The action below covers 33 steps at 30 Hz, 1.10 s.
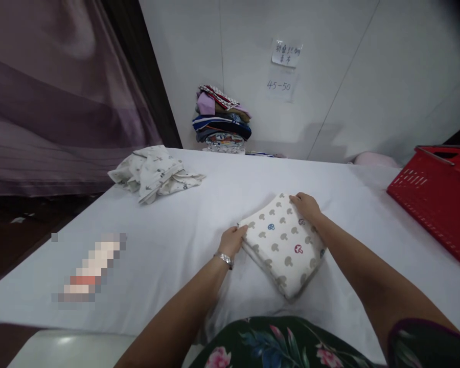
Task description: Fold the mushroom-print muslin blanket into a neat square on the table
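A white cloth with a mushroom print (281,245) lies in front of me, folded into a thick square and turned with one corner towards me. My left hand (233,241), with a silver bracelet at the wrist, pinches its left corner between thumb and fingers. At the far right edge, my right hand (306,207) grips the cloth near its top corner, with the fingertips partly hidden. Below the cloth is a table with a white cover (184,266).
A crumpled white printed cloth (157,174) lies at the table's far left. A red plastic basket (440,199) stands at the right. Folded fabrics (222,120) are stacked by the wall beyond the far edge. A blurred-out item (92,268) lies at the left front.
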Available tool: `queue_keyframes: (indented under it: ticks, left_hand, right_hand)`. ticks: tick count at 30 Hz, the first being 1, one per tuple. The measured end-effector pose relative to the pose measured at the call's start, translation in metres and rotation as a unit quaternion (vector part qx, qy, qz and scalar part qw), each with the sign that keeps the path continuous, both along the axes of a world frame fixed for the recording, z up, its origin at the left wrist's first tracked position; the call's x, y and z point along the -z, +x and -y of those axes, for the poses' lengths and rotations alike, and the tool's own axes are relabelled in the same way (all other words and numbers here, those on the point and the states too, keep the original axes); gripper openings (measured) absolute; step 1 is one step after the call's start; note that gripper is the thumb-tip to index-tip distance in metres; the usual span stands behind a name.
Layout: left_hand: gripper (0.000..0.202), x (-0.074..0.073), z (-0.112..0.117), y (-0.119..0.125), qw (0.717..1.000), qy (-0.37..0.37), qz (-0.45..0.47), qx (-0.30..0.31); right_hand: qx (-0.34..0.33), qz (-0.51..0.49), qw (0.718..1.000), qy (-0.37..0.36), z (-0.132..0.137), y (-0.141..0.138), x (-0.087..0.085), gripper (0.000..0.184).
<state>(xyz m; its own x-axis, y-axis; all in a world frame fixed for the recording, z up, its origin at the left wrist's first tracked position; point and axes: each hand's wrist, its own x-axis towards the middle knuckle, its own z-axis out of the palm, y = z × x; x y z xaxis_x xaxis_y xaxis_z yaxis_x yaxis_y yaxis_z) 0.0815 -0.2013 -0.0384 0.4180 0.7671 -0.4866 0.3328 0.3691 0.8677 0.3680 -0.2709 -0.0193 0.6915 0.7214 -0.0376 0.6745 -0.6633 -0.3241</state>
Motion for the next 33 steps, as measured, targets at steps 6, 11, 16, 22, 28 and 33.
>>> queue_keyframes:
  ticks: [6, 11, 16, 22, 28, 33]
  left_hand:
    - [0.034, 0.009, -0.005, -0.007, 0.999, 0.026, -0.042, -0.012]
    - [0.041, 0.000, -0.004, -0.005, 1.000, 0.005, -0.029, -0.003]
    - [0.051, -0.006, -0.007, -0.006, 0.999, -0.034, -0.027, -0.007]
    - [0.042, 0.006, -0.017, -0.002, 0.994, 0.073, -0.084, 0.022]
    - [0.045, 0.001, -0.016, -0.004, 0.994, 0.048, -0.087, 0.035]
    - [0.058, -0.014, 0.007, -0.021, 0.993, -0.106, -0.011, 0.050]
  right_hand:
    - [-0.009, 0.057, 0.998, -0.019, 0.004, -0.016, 0.001, 0.041]
    - [0.000, 0.040, 0.999, -0.036, 0.003, -0.014, 0.000, 0.044]
    - [-0.012, -0.007, 0.998, -0.058, -0.006, -0.004, -0.008, 0.057]
    - [-0.006, 0.034, 0.997, -0.066, -0.012, -0.009, -0.002, 0.052]
    - [-0.013, 0.040, 0.995, -0.090, -0.006, -0.013, -0.004, 0.052]
    - [-0.054, -0.005, 0.996, -0.072, 0.023, 0.008, -0.018, 0.053]
